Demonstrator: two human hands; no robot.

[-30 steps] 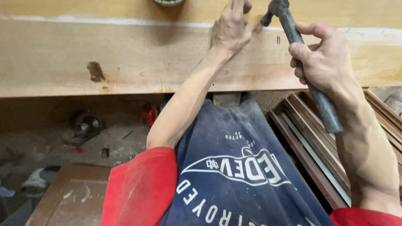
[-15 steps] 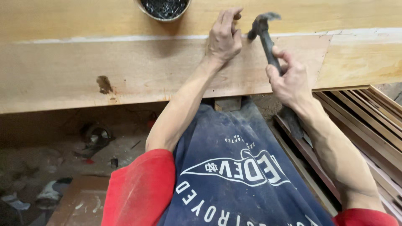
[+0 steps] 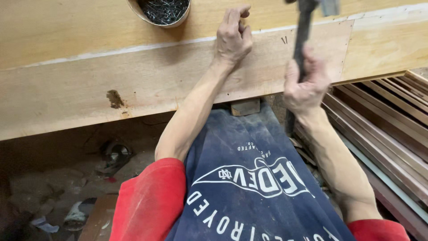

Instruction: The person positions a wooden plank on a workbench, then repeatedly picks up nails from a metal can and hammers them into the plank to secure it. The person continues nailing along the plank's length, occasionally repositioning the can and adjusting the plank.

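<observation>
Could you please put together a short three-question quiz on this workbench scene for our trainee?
1. True or false: the right hand grips the dark metal hammer by its handle.
2. Where do the left hand's fingers rest? A) inside the round metal container of dark nails; B) pinched together on the pale plywood board; C) on the stacked wooden mouldings.
3. What lies along the person's right side, below the board?

Key: 1 true; 2 B; 3 the stacked wooden mouldings.

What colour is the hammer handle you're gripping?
Dark grey, nearly black; the hammer handle shows in the head view, gripped by the right hand.
</observation>
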